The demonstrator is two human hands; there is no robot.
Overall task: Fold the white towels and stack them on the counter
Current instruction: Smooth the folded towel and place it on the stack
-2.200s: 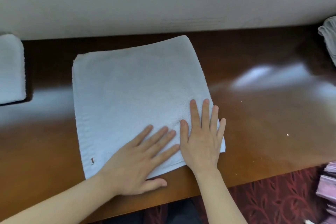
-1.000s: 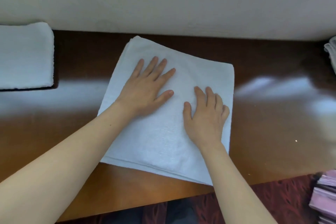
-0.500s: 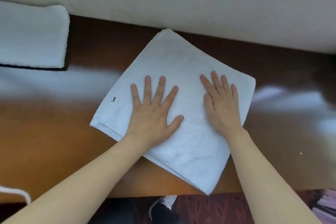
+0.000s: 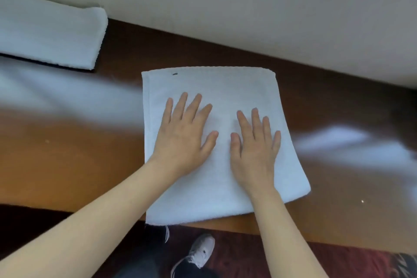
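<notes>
Pressing towel (image 4: 225,88), two hands (image 4: 182,140) (image 4: 255,151); second towel (image 4: 45,36) apart.

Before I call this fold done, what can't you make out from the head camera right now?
Head view, left edge: cuts off the folded towel at far left; stack height unclear.
Head view: the left hand and right hand cover the white towel in its middle.
Head view: the dark mark by its far-left corner is too small to read.
Head view: glare washes out the counter on both sides.
</notes>
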